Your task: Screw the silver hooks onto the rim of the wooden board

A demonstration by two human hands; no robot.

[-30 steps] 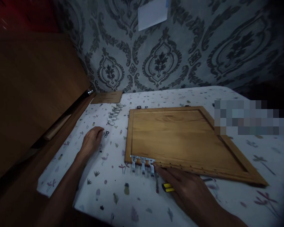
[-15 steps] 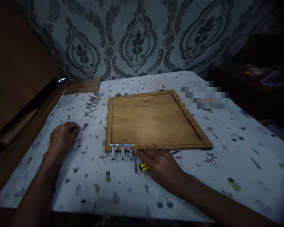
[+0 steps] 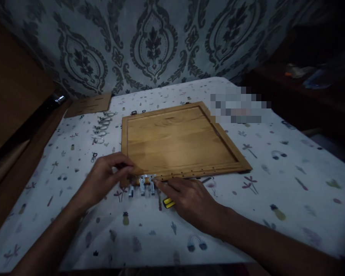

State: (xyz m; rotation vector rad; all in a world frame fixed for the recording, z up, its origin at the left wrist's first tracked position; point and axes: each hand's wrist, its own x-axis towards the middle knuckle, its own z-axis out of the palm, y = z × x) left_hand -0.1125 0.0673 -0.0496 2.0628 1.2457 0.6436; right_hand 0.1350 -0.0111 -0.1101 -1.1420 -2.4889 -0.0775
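A wooden panel (image 3: 169,142) with a raised frame lies flat on the table. Three metal hinges (image 3: 142,186) sit in a row on its near edge, left of a line of small dark holes. My left hand (image 3: 109,172) is pinched over the near left corner, its fingertips by the leftmost hinge; anything between them is too small to make out. With its index fingertip, my right hand (image 3: 192,199) touches the third hinge. From under that hand's curled fingers sticks a yellow-and-black screwdriver handle (image 3: 169,202); the rest of it is mostly hidden.
Several metal rings with clips (image 3: 100,130) lie in a row left of the panel, with a small dark metal piece (image 3: 94,156) nearer me. A brown cardboard piece (image 3: 89,105) is at the back left. A blurred-out item (image 3: 238,107) lies at the right.
My left hand has moved right, from beside the small dark metal piece to the panel's near left corner. My right hand stays at the third hinge. The view has shifted slightly.
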